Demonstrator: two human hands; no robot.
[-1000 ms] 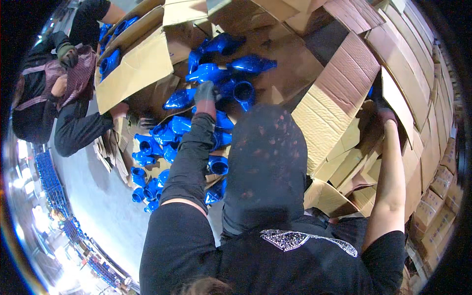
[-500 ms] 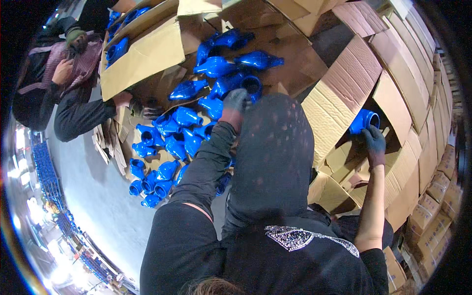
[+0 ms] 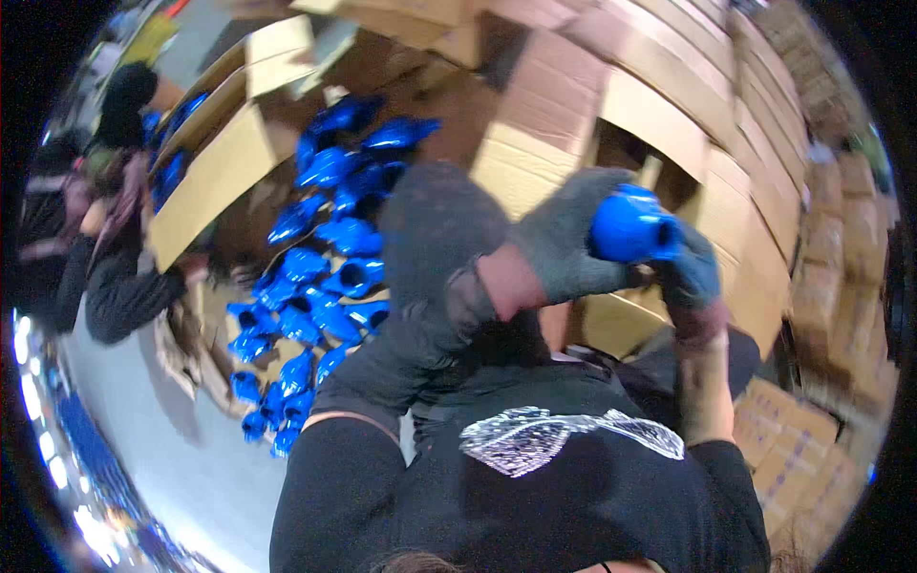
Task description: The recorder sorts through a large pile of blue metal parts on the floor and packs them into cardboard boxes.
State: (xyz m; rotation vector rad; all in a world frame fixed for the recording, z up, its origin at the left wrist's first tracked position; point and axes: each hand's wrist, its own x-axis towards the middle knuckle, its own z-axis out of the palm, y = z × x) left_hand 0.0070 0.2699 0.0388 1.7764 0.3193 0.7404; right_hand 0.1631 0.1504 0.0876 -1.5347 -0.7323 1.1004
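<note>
A glossy blue hollow fitting, rounded with a narrower open neck, is held up in front of me between both gloved hands. My left hand, in a dark grey glove, is closed round its left side. The fingers of my right hand, also gloved, grip it from the right and below, partly hidden behind the neck. To the left, many like blue fittings lie heaped on cardboard, blurred by motion. Part of that heap is hidden by my left arm and dark-clothed knee.
An open cardboard box stands just beyond my hands, with a flap folded out. At the left, another open box holds blue fittings, with a co-worker's dark sleeve beside it. Stacked cartons line the right side.
My left hand has left the heap and come right to grip a fitting. My right hand has lifted the fitting out of the right box. The view has swung right.
</note>
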